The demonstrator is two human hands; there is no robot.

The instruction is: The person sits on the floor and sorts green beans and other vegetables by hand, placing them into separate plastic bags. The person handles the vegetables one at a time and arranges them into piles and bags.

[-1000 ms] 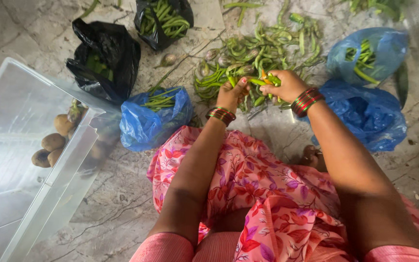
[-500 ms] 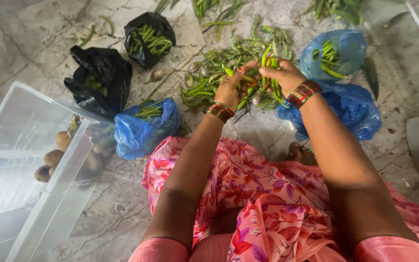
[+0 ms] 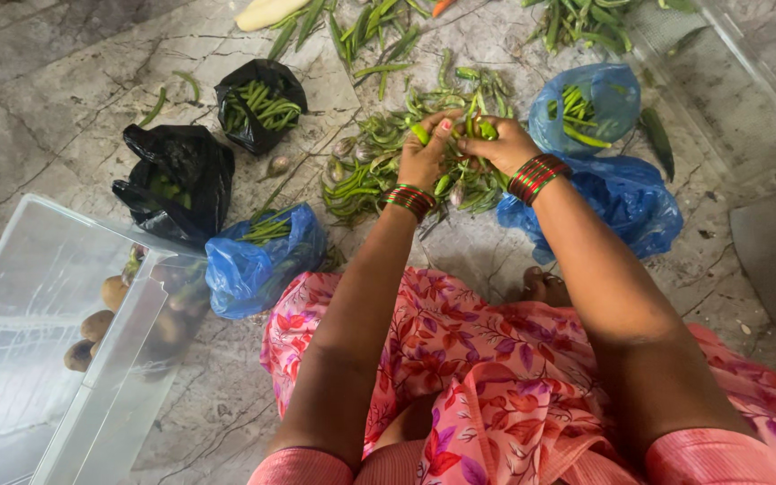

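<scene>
While both hands meet over the pile of green chillies (image 3: 379, 175) at upper centre, the left hand (image 3: 426, 154) pinches one chilli (image 3: 420, 134); the right hand (image 3: 496, 144) grips several, beside a blue bag (image 3: 586, 108).
</scene>
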